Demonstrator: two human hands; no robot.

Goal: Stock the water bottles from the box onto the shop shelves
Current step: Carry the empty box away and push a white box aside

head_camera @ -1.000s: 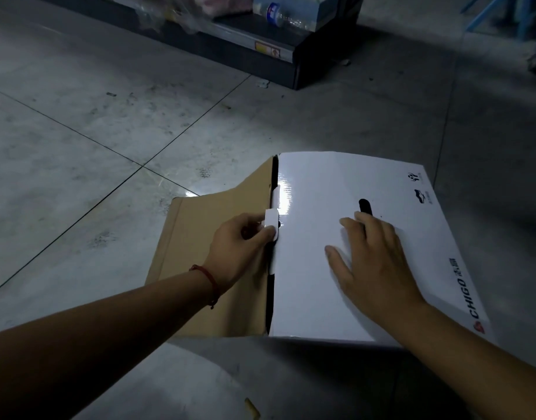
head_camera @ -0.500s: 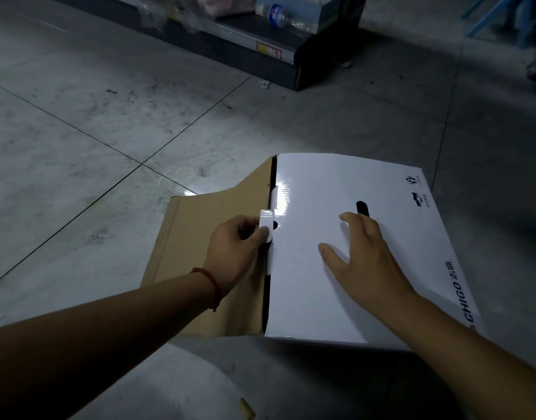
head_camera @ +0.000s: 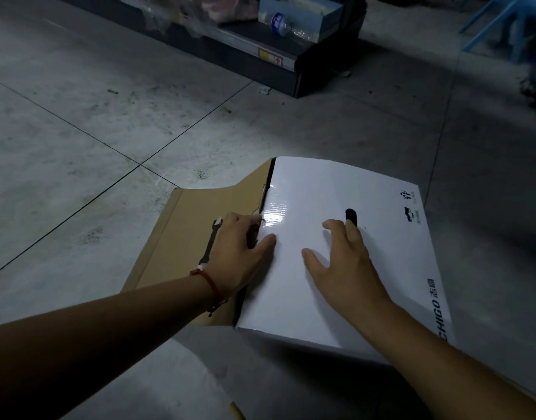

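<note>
The grey tiled floor fills most of my view, scuffed and crossed by dark grout lines. At the top runs the dark bottom shelf of the shop shelving, with a yellowish price tag on its front edge. One water bottle with a blue label lies on its side on that shelf, against a pale blue carton; to the left of it are clear wrapped goods too blurred for me to name. Blue legs of some stool or chair show in the top right corner.

In front of me the box sits on the floor, well apart from the shelf. Its glossy white top flap lies closed under my right arm, with a dark slot, small logos and the word CHIGO printed along the right edge. The brown flap on the left side is folded outward and lies open. I cannot see inside the box.

My right hand lies flat on the white flap, fingers spread, grasping nothing, with a fingertip at the dark slot. My left hand rests at the seam between the two flaps, thumb stretched onto the white one; its fingers curl down at the edge, and whether they pinch anything I cannot tell. A red string bracelet circles my left wrist.
</note>
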